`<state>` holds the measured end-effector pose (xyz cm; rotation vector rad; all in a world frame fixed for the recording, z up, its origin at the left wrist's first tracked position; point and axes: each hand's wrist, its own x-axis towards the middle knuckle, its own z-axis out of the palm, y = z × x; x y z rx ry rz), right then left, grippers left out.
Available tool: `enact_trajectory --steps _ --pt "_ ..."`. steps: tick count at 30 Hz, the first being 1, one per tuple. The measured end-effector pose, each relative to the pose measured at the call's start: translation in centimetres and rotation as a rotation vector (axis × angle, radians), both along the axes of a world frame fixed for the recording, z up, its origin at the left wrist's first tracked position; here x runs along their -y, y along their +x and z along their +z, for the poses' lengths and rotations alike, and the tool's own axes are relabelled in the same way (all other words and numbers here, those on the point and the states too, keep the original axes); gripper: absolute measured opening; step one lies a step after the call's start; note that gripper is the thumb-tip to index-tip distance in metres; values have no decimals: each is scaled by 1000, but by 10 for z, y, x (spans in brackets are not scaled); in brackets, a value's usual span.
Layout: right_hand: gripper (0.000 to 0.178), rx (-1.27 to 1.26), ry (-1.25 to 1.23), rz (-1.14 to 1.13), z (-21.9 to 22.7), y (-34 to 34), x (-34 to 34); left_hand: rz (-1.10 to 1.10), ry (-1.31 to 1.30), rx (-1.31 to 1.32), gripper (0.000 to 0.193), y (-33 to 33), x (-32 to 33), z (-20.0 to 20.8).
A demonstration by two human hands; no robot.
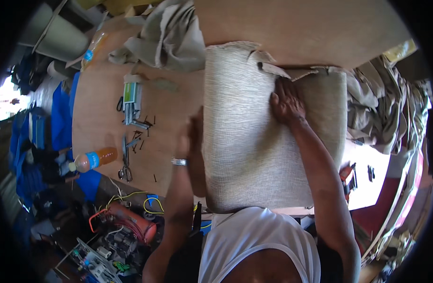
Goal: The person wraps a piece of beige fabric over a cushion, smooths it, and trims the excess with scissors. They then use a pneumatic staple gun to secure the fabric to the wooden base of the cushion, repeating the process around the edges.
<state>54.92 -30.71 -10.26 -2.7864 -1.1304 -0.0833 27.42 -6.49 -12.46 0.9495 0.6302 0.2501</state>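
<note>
- Far left of the cushion [240,122], a bottle [100,158] with orange drink lies on its side on the table [96,120].
- Nearer to the cushion, but also on its left, there are scissors [126,161], a green and white box [130,93] and some small dark nails [154,120].
- Beyond the cushion's far left corner, a grey-beige cloth [174,42] lies crumpled.
- Just beside the cushion's left side is the left hand [192,137], seen edge-on and blurred. I see nothing held in it; how far its fingers open, and if they touch the side, I cannot tell.
- The cushion itself is on the table, directly before the person, covered with beige fabric; its far edge is ragged, with a loose flap [275,70].
- On top of the cushion, right of its middle and near this flap, the right hand [289,104] lies flat and open, gripping nothing.
- Right of the cushion is a heap of similar fabric [369,101].
- The step in hand seems to be pressing the cover smooth. In my judgement, the next move calls for a flat right palm and a steadying left hand, so that the fabric does not wrinkle.
</note>
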Motion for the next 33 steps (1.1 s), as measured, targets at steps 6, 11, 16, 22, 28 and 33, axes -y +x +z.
enact_trajectory --steps 6,11,16,22,28,33 --pt "63 22 -46 52 0 0 1 -97 -19 -17 63 59 7 18" --pt "61 -21 -12 43 1 -2 -5 -114 962 -337 63 137 -25 74" --pt "62 -24 8 7 -11 -3 -1 -198 1290 -897 54 196 2 117" --pt "61 -9 -38 -19 -16 -9 -11 111 1768 -991 57 222 13 65" --pt "63 58 -64 13 -18 1 -4 -86 1288 -529 72 148 -7 99" --pt "63 101 -125 28 -7 -2 -10 -82 238 -225 74 -26 -10 11"
